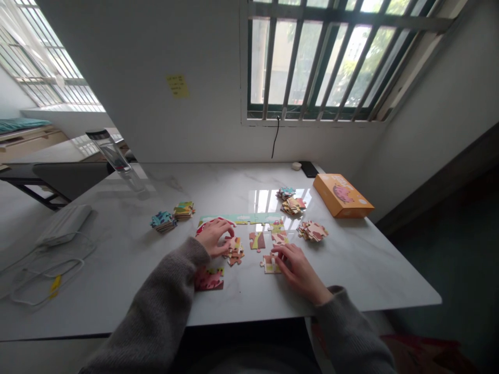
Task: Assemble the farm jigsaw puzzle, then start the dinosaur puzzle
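A jigsaw puzzle lies part-built on the white marble table [351,270]. Its joined top strip [241,218] runs across the middle. My left hand [213,236] rests with fingers spread on a small cluster of loose pieces [234,251]. My right hand [298,267] lies flat, fingertips touching a yellowish piece [268,264]. A joined red and green section [209,279] sits beside my left sleeve. More single pieces [257,241] lie between my hands.
Sorted piles of pieces stand at the left [163,221] [184,210] and at the right [312,230] [293,205]. An orange puzzle box [343,196] is far right, a dark phone [310,169] at the back, a clear bottle [113,153] and a white charger with cables [64,224] left.
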Available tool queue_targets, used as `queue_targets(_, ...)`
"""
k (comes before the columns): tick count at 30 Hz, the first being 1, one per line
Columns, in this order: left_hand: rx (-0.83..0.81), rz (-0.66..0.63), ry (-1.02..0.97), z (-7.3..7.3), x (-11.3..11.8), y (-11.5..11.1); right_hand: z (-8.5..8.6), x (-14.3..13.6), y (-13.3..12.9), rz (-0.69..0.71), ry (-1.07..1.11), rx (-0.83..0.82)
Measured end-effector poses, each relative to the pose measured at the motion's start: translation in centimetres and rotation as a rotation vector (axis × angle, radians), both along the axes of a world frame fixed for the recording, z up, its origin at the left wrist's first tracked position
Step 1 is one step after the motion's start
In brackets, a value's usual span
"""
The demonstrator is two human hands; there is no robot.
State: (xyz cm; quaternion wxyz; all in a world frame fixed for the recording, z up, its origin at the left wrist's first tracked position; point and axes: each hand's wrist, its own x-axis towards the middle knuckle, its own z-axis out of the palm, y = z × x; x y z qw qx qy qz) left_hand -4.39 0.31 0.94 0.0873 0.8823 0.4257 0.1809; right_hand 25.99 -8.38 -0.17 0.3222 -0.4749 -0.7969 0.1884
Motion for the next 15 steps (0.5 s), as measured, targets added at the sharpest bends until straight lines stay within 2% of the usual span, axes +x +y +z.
queue_targets(3, -0.030, -0.050, -0.015, -0.8, -1.1, -0.6, 0.1, 0.0, 0.0, -0.002, -0.008, -0.003)
queue_targets(7, -0.046, -0.069, -0.044, -1.4, -1.4, -0.8, 0.2, 0.0, 0.0, -0.002, -0.014, -0.014)
queue_targets(11, -0.060, -0.081, -0.052, -1.3, -1.4, -0.5, 0.1, 0.0, 0.0, -0.004, -0.005, 0.003)
queue_targets(15, -0.033, -0.025, -0.076, -0.7, -1.2, -0.6, 0.0, 0.1, 0.1, -0.003, -0.003, 0.011)
